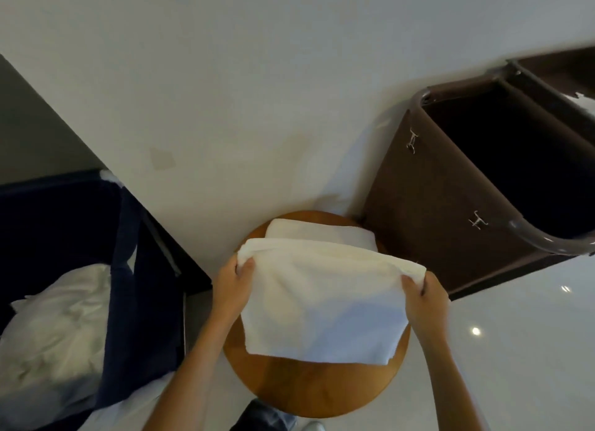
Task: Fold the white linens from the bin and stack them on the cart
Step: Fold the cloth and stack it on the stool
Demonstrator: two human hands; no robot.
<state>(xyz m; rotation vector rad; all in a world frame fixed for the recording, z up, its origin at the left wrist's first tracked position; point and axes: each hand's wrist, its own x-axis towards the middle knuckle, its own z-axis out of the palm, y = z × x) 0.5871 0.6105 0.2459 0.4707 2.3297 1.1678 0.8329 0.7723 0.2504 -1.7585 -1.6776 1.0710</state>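
While between left hand [233,285] and right hand [422,297], towel [322,305] over stool [306,388]

White towel [322,302] (brown table [306,388]).

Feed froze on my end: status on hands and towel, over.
Hands: left hand and right hand each pinch a top corner of white towel. Towel over round wooden table, folded towel behind it. Nothing blocking.

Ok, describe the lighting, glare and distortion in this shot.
Head view: dim, soft light; the towel gripped by the left hand and right hand is the brightest patch; two lamp glints on the glossy floor; the brown hamper is black inside; wide-angle lens tilts the wall edge.
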